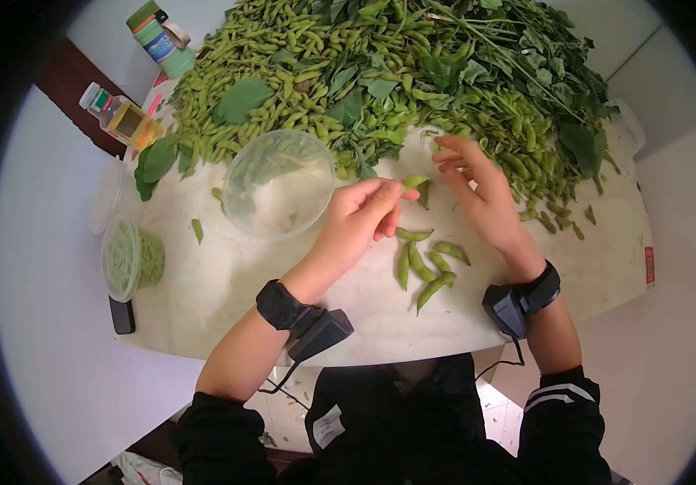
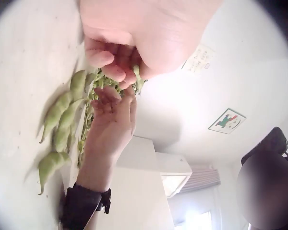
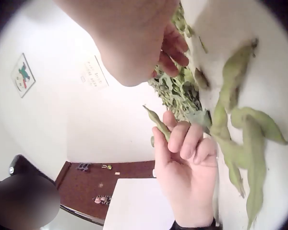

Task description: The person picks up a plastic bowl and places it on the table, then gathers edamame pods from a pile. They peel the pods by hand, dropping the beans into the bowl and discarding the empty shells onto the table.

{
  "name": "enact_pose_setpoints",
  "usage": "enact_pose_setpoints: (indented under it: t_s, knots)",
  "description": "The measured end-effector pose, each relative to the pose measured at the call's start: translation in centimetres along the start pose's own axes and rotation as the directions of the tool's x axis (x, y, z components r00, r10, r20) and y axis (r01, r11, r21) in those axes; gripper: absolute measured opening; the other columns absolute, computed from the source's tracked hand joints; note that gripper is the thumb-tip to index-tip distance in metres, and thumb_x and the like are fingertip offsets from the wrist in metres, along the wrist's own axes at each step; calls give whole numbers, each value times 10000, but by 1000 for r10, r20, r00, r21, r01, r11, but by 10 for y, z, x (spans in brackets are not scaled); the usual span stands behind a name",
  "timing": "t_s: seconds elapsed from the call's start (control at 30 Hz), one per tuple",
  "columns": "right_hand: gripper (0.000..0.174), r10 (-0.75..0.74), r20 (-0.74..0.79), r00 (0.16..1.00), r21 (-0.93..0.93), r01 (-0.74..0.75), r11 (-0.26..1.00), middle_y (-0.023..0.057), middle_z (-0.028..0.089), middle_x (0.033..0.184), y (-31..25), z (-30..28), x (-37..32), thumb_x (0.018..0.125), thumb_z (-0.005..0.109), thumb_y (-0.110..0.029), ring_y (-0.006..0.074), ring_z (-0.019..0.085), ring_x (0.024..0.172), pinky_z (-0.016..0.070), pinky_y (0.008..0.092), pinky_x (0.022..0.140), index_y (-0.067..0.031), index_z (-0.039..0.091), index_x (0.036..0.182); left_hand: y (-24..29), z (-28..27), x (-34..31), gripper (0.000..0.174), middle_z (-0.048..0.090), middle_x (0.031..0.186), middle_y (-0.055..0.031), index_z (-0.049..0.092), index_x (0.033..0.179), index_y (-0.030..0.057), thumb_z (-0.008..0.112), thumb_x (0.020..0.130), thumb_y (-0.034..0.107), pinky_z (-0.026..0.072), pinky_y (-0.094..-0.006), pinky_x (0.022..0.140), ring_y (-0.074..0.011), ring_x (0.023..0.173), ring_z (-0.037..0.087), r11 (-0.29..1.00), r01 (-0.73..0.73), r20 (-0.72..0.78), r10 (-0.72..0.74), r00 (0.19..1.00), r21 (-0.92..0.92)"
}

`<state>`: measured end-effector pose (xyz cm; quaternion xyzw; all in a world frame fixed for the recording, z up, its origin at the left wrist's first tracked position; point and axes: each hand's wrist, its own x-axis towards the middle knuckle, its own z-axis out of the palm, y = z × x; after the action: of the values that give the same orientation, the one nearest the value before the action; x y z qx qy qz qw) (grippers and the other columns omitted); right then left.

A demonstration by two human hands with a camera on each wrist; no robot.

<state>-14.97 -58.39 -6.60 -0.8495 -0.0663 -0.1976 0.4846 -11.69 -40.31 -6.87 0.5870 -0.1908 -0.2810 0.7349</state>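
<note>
Between the thumb and fingers of my left hand (image 1: 360,212) a green soybean pod (image 1: 416,181) is pinched, its tip sticking out past the fingertips; the right wrist view shows the same pod (image 3: 155,118). My right hand (image 1: 481,190) is raised just to the right of it, fingers loosely bent, with nothing visible in them. A small group of loose pods (image 1: 422,265) lies on the table (image 1: 356,323) below the hands. Left of my left hand stands a clear plastic bowl (image 1: 230,198).
A large heap of pods (image 1: 283,65) with leaves and stems fills the far side. A lidded tub of green beans (image 1: 151,257), a bottle of yellow liquid (image 1: 126,120) and a green container (image 1: 156,44) stand along the left edge. A black phone-like object (image 1: 122,317) lies below the tub.
</note>
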Motion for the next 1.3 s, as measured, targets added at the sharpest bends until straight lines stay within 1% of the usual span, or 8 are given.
enact_pose_setpoints:
  t_s: [0.13,0.2,0.73,0.83,0.9,1.03,1.23,1.3]
  knots:
    - [261,47,135,990,-69,-38,997,40,566,777,-1,-4,-4,821,441,-43,111,522,715,407,231,642,-14,495,1075,0,2,0,317,436,574,35,561,928,-25,427,890,260,306,-177,459,-33,496,374,1000,-7,-11,7,1000,6]
    - [247,113,256,960,-12,-114,993,99,571,724,-10,-7,-4,794,478,-81,152,508,573,414,261,557,7,515,1022,0,2,-1,316,443,578,33,560,926,-29,428,890,256,312,-178,461,-34,502,382,1000,-22,-11,23,1000,16]
    - [167,108,297,949,-72,-90,993,52,549,600,-16,-8,-7,757,443,-50,85,498,535,385,213,481,48,571,797,-9,3,-3,186,505,629,6,559,942,-28,501,849,121,377,-188,497,-60,555,452,915,-184,3,196,981,359]
    - [163,124,314,941,-58,-111,992,105,512,529,-10,-7,-8,709,474,-79,130,456,441,373,256,438,56,556,747,-5,7,-5,183,555,667,-28,528,998,-3,509,831,70,424,-205,553,-84,592,510,837,-261,17,288,957,482]
    - [162,183,329,926,70,-217,974,78,492,500,-6,-4,-10,695,466,-78,102,441,442,361,257,427,58,553,709,-5,7,-5,227,585,677,-139,478,1019,29,534,811,101,436,-292,507,-197,574,583,798,-286,-16,347,938,530]
    - [160,327,333,884,83,-373,924,44,481,486,-18,-2,-9,679,477,-88,75,423,453,334,247,413,52,555,671,-1,8,-6,265,574,659,-142,432,1039,35,539,806,101,436,-309,507,-254,571,575,771,-271,-24,347,938,576]
    - [156,394,294,871,97,-438,894,9,449,469,-22,-2,-9,662,494,-91,56,372,441,279,227,397,38,546,592,-3,4,-5,165,546,611,-81,493,862,46,597,741,90,431,-327,483,-270,533,544,460,-487,145,599,788,743]
    - [164,411,249,877,146,-454,879,1,421,457,-27,2,-11,658,501,-94,52,351,443,273,234,398,40,530,567,-3,3,-7,132,571,635,-85,540,775,18,644,704,55,420,-254,450,-188,492,536,302,-450,197,604,772,840]
